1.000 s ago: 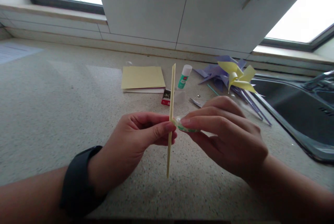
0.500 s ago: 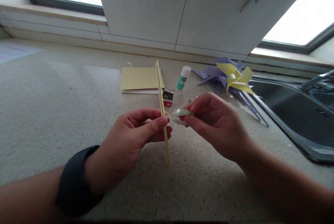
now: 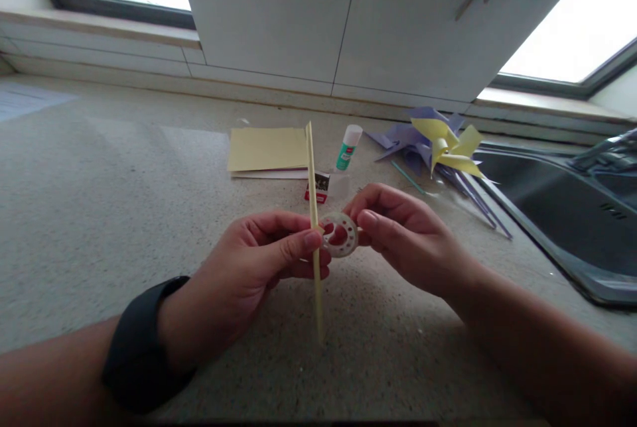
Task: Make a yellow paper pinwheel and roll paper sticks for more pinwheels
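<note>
My left hand (image 3: 276,251) pinches a thin stick of rolled yellow paper (image 3: 312,182), which stands nearly upright and passes between thumb and fingers. Just right of the stick is a small roll of clear tape (image 3: 351,241), its ring turned toward me so the round holes in its core show. The fingers of my right hand (image 3: 405,235) grip the roll's right edge, thumb raised a little above it. The roll's left edge meets the stick by my left fingertips; whether any tape is stuck there, I cannot tell.
Behind my hands lie yellow paper sheets (image 3: 269,148), an open red box (image 3: 317,196) of small metal pieces and a glue stick (image 3: 349,147). Purple and yellow paper pinwheels (image 3: 450,148) rest by the sink (image 3: 557,201) at right. A thin green stick (image 3: 408,177) lies near them.
The tape roll has turned from nearly edge-on to face me and shifted slightly left and down, against the stick. My right thumb has lifted. The paper stick has become more upright.
</note>
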{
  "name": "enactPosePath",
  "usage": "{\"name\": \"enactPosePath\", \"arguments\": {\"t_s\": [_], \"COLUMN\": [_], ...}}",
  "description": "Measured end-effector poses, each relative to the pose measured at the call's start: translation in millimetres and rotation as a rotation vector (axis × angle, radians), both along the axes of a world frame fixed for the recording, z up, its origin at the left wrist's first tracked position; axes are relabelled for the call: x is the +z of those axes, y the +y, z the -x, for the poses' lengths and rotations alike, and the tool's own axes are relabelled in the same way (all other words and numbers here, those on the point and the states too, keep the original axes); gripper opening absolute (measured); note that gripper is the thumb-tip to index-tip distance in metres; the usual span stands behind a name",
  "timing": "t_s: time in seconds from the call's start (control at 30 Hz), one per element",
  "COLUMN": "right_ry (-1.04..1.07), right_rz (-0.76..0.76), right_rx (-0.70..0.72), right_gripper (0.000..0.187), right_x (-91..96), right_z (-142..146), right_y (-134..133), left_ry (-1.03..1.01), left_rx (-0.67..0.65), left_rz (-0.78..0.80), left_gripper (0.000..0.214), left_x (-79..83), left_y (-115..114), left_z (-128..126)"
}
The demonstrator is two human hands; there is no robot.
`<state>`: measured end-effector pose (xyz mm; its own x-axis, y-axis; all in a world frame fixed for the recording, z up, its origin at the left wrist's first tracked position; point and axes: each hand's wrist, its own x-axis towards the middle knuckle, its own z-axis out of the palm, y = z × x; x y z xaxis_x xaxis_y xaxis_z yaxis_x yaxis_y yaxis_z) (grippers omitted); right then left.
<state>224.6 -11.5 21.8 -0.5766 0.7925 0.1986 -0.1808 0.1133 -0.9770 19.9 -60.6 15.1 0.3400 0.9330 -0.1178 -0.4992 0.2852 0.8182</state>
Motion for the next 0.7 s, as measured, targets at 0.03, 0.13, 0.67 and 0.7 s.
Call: {"name": "enactPosePath", "arguments": {"t_s": [0.03, 0.13, 0.67, 0.7], "right_ry": [-0.019, -0.136, -0.374, -0.374], "right_rz": [-0.051, -0.233, -0.633, -0.616], "right_rx": [-0.017, -0.067, -0.094, -0.073], "right_gripper": [0.01, 0.01, 0.008, 0.007], "right_x": [1.1, 5.6, 6.0, 6.9], "right_z": [-1.9, -6.7, -13.7, -14.7], "right_y": [1.3, 3.9, 7.5, 7.9], "left_ry": [0.0, 0.019, 0.132, 0.119], "left_rx": [-0.013, -0.05, -0.096, -0.092], "left_rz": [0.008, 0.041, 0.073, 0.076], "left_gripper": [0.004, 0.004, 0.013, 0.013], "left_x": [-0.3, -1.7, -4.2, -4.0], "left_y": [0.2, 0.6, 2.8, 3.0], "left_z": [0.5, 2.1, 3.6, 3.5]}}
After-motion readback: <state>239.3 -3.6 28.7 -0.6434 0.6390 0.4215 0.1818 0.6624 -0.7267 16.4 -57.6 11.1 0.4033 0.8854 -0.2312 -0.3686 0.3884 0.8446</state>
